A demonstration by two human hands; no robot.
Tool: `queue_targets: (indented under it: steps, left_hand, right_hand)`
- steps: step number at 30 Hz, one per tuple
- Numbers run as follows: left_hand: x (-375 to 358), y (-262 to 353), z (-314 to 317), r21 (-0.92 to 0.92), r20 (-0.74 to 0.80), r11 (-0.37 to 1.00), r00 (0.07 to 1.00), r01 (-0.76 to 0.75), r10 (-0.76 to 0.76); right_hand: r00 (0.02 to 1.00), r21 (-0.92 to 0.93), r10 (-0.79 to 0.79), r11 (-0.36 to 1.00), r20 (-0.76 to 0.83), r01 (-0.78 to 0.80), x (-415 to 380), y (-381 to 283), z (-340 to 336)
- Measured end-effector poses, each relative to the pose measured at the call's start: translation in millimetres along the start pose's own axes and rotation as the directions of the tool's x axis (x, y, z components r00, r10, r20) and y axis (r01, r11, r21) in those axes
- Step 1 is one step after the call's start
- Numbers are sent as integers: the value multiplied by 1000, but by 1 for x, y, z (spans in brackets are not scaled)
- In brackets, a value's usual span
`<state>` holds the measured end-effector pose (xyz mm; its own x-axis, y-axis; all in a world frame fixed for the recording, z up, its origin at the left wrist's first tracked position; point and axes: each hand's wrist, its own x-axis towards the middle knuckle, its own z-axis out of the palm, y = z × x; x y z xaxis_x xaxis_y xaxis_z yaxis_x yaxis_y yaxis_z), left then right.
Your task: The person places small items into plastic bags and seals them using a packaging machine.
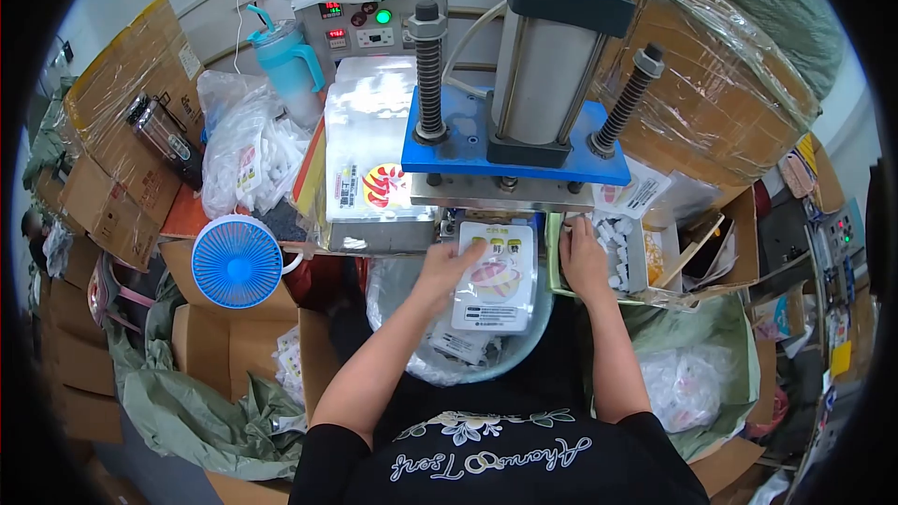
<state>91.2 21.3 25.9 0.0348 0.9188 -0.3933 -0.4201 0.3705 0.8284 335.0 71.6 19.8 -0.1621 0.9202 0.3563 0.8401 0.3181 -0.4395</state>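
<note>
My left hand (447, 271) is closed on the upper left edge of a white printed pouch (494, 295), with the thumb on its front. The pouch hangs flat over a round tub (524, 348) that holds more pouches and clear plastic. To the right, my right hand (584, 257) is at the left side of a green-edged tray (554, 266) of small white plastic pieces (615, 241). Its fingers are drawn together, and whatever is between them is hidden. Above both hands stands a press with a blue plate (458, 154) and a metal cylinder (543, 75).
Left of the press lies a stack of flat pouches (369, 140). A blue fan (237, 262), a turquoise jug (288, 65) and a dark bottle (168, 140) stand further left. Open cardboard boxes (224, 341) flank my lap. Behind is a control box (374, 23) with a lit green button.
</note>
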Motion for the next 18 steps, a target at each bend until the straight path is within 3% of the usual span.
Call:
queue_targets:
  steps: [2,4,5,6,8,10,12,14,16,18]
  left_hand:
    - [3,22,-15,432,22,880,978,-198,209]
    - [11,31,-33,595,23,741,928,-312,373]
    - [12,46,-48,885,-92,392,730,-252,677]
    - [9,50,-55,904,29,236,602,-356,798]
    - [11,38,-80,991,92,-5,659,-132,747]
    - [-4,19,-92,972,232,-155,647,-174,727]
    - [-30,9,-93,950,311,-224,651,-216,692]
    - [-36,6,-100,955,289,-170,637,-242,715]
    - [-31,13,-102,959,265,-138,604,-249,751]
    - [-23,19,-105,960,234,-97,565,-261,791]
  right_hand:
    - [998,-102,45,994,42,-41,-1,0,3]
    - [998,-96,51,994,42,-47,-4,-3,0]
    - [999,-79,29,997,41,-25,-7,-7,-5]
    - [999,-62,2,998,40,0,-10,-9,-8]
    - [999,-55,-41,998,33,43,-22,-9,-14]
    - [991,-44,-107,993,78,111,-31,-9,-23]
    - [978,29,-162,987,128,159,-32,-2,-34]
    - [959,97,-226,973,172,212,-28,5,-37]
    - [927,210,-158,974,339,89,-22,8,-39]
    - [934,197,-195,970,298,140,-17,4,-41]
